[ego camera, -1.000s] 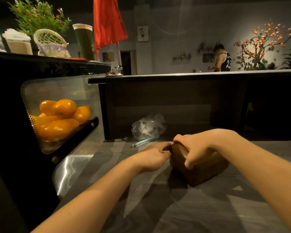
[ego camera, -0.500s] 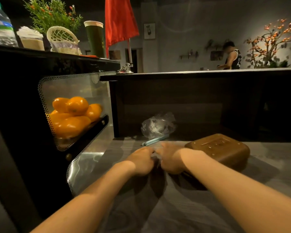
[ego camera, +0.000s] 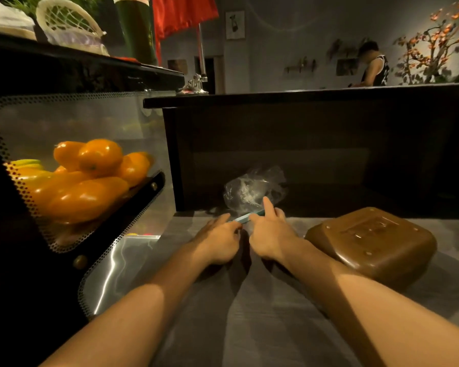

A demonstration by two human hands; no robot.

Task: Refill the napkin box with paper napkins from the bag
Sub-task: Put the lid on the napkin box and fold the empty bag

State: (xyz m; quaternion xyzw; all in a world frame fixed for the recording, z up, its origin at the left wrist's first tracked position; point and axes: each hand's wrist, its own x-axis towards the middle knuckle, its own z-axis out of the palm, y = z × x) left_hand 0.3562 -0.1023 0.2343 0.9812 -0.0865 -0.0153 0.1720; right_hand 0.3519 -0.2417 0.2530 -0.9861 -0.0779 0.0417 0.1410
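both hands work at the blue zip strip point(ego camera: 249, 216) of the clear plastic bag point(ego camera: 252, 190), likely to open its mouth for the napkins: the left hand point(ego camera: 217, 241) has its grip pinched on the strip's near end, the right hand point(ego camera: 272, 234) curls at it with the index finger raised. the crumpled bag lies at the table's point(ego camera: 249, 321) far edge; the glossy brown napkin box point(ego camera: 374, 246) rests upside down just beside the right forearm, not yet filled.
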